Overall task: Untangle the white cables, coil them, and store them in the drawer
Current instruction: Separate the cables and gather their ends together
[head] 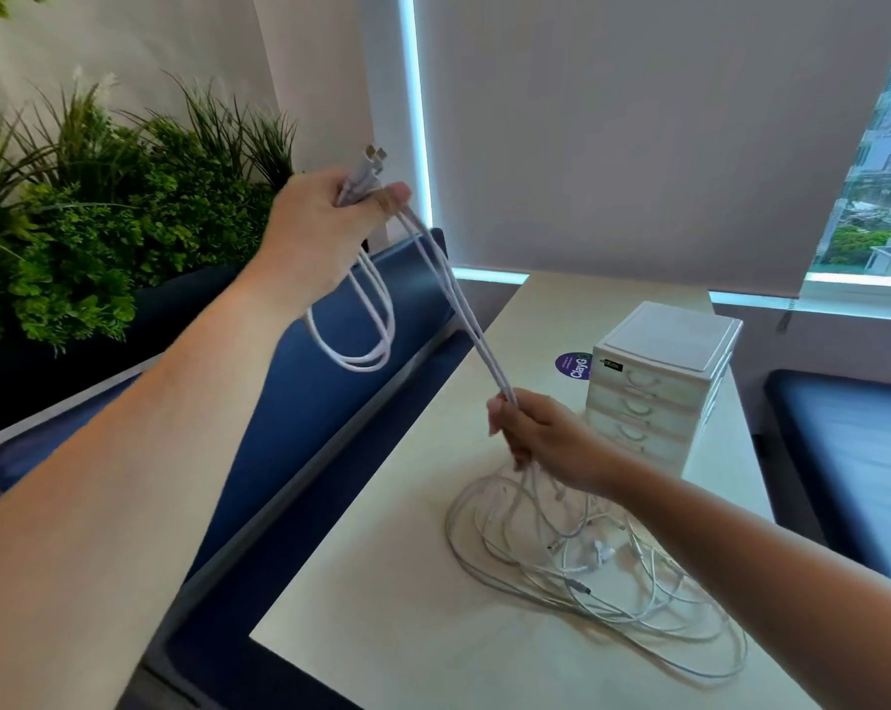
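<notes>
Our mini drawer unit [658, 381] stands at the far end of the table [382, 581], every drawer pushed in, contents hidden. Our left hand [325, 233] grips the white cable [464, 310] by its plug ends, raised over the blue bench [300, 402]. Our right hand [546, 438] curls round its strands above the tangle [587, 571], which lies near the table's right edge.

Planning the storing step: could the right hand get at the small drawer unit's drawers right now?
Probably yes for reach: the right hand is close beside the drawer unit, with nothing between them. But it grips the white cables, so it would have to let go first.
</notes>
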Action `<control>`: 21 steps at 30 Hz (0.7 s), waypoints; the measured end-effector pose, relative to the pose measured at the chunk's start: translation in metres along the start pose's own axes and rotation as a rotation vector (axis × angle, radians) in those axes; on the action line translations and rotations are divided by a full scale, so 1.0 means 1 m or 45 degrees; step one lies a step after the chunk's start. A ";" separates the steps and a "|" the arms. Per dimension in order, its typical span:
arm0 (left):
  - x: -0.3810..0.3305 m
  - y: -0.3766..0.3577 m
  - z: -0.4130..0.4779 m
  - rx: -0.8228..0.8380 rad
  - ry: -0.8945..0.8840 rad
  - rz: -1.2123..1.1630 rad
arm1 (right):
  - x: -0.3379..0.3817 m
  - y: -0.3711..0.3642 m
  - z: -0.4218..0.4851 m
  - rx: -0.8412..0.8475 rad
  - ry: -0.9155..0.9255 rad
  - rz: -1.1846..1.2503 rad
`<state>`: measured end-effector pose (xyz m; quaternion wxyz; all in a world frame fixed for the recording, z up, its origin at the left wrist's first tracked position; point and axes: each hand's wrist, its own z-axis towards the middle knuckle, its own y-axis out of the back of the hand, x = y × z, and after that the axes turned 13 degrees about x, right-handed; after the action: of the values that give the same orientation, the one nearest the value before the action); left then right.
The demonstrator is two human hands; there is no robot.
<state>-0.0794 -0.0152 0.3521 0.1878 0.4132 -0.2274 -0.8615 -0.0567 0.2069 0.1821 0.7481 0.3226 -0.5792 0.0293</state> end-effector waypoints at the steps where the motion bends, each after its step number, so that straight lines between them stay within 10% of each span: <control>1: 0.003 0.005 -0.001 0.008 0.002 0.089 | -0.001 0.005 -0.009 -0.085 0.038 -0.001; 7: 0.018 0.002 -0.010 0.189 0.128 0.162 | 0.029 0.039 -0.055 -0.130 0.125 0.043; 16: 0.057 -0.016 -0.008 0.140 0.348 -0.107 | -0.054 0.028 -0.111 0.917 -0.911 -0.655; 21: 0.055 -0.021 -0.011 -0.033 0.432 -0.483 | -0.117 0.002 -0.127 1.040 -1.145 -1.125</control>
<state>-0.1055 -0.0290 0.3000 0.0637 0.5847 -0.0999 -0.8026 0.0118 0.3122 0.0644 0.2021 0.7579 -0.5886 -0.1957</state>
